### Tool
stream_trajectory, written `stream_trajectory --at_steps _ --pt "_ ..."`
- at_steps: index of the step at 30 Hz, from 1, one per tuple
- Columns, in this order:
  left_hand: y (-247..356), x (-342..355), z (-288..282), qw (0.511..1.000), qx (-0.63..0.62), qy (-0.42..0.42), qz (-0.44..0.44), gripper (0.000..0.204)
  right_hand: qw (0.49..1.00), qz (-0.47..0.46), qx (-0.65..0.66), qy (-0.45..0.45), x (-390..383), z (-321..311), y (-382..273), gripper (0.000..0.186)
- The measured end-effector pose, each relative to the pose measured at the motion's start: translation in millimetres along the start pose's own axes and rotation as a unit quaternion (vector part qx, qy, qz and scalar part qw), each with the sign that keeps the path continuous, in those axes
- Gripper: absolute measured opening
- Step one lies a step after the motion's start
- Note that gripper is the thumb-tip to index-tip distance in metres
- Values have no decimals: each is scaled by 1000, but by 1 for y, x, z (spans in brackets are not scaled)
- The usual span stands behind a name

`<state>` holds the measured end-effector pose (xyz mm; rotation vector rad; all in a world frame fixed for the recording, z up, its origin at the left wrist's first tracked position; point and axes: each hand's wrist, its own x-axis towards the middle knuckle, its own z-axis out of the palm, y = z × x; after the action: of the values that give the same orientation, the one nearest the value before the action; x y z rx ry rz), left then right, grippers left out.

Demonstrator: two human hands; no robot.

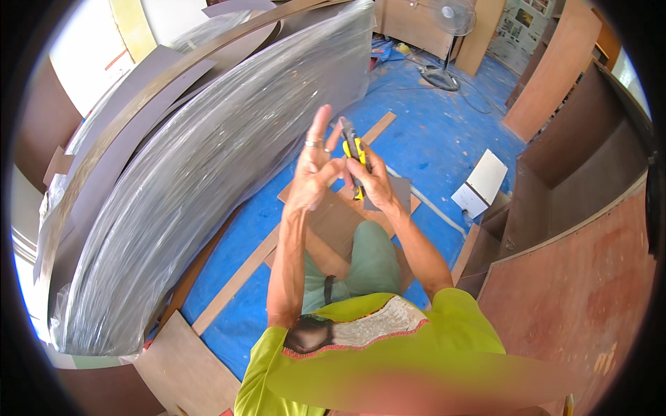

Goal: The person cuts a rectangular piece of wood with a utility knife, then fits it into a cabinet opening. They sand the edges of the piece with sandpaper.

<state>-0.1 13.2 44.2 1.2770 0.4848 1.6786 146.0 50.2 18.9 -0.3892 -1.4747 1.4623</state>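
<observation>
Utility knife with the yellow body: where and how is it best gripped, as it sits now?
Grip the utility knife on its yellow handle, probably from below, where the right hand already wraps it. The narrow blade end points up and away, by the left hand's fingers.

The lower part of the yellow-and-black utility knife (352,154) is hidden inside the right hand (374,182), and whether its blade is out is too small to tell. The plastic-wrapped sheets (208,173) run out of the picture's dark rim at the left. The fan (451,28) is cut off at the top edge.
</observation>
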Motion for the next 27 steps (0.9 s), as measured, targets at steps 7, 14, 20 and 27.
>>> stream_trajectory --at_steps 7,14,20,27 --pt "-3 -6 0 1000 -14 11 -26 97 999 25 21 -7 -6 -2 15 29" --pt "-8 -7 -9 1000 -9 0 -22 98 996 -1 -61 68 5 -38 -3 27" --pt "5 -10 -21 1000 -8 12 21 99 976 -171 -76 112 40 -95 -90 60" --pt "4 -17 -19 999 -28 26 15 100 971 -170 -99 132 16 -100 -88 53"
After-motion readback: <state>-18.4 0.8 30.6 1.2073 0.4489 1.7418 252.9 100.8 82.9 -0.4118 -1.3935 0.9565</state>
